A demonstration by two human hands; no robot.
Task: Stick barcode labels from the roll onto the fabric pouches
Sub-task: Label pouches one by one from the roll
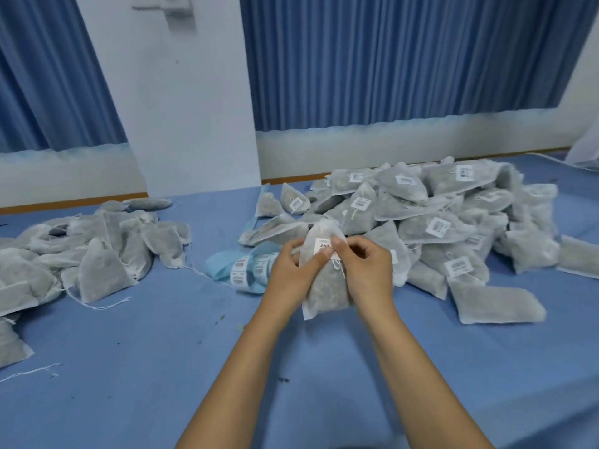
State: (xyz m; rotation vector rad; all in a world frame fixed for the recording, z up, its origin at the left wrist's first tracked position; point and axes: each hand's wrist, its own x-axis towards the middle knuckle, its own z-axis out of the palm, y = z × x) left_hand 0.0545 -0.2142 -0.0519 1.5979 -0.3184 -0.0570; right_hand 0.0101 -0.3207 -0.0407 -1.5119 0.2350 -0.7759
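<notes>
I hold a grey-white fabric pouch [325,286] upright above the blue table [162,367]. My left hand [291,270] grips its left side, the thumb pressing on a white barcode label [322,245] near the pouch's top. My right hand [364,267] grips the right side, its thumb at the label's upper right edge. The label roll [241,270], a light-blue backing strip with white barcode labels, lies on the table just left of my left hand.
A heap of labelled pouches [437,222] fills the table's back right. A pile of pouches without visible labels [81,254] lies at the left, with loose white threads [32,372] beside it. Blue curtains [389,59] and a white wall stand behind.
</notes>
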